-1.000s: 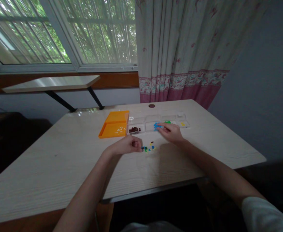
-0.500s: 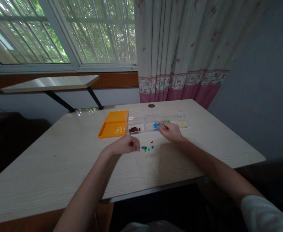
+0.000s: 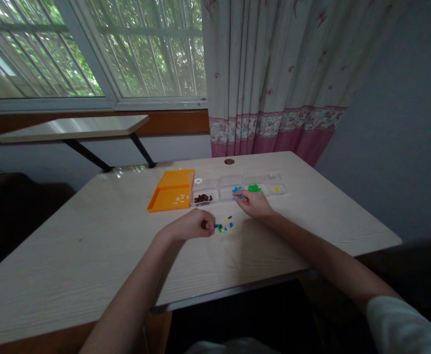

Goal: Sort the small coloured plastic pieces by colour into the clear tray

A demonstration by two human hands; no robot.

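Window (image 3: 152, 54) beyond pale table (image 3: 104, 236); whether left grip (image 3: 192, 224) or right grip (image 3: 255, 203) pinches, cannot tell

Wearer's clock. Two hands (image 3: 192, 224) (image 3: 254, 203), near twelve. One orange box (image 3: 163, 198), eleven. Four colour heaps (image 3: 203, 198) (image 3: 236, 189) (image 3: 254, 188) (image 3: 276, 189), twelve to one. Loose pieces (image 3: 220, 228), twelve: too small to count.

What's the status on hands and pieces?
Right hand at blue pieces, partly hiding their see-through tray. Left hand at loose coloured pieces on table. No obstruction visible.

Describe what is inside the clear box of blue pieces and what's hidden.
Blue pieces lie in the clear box. The right hand covers part of its right end; what lies behind cannot be seen.
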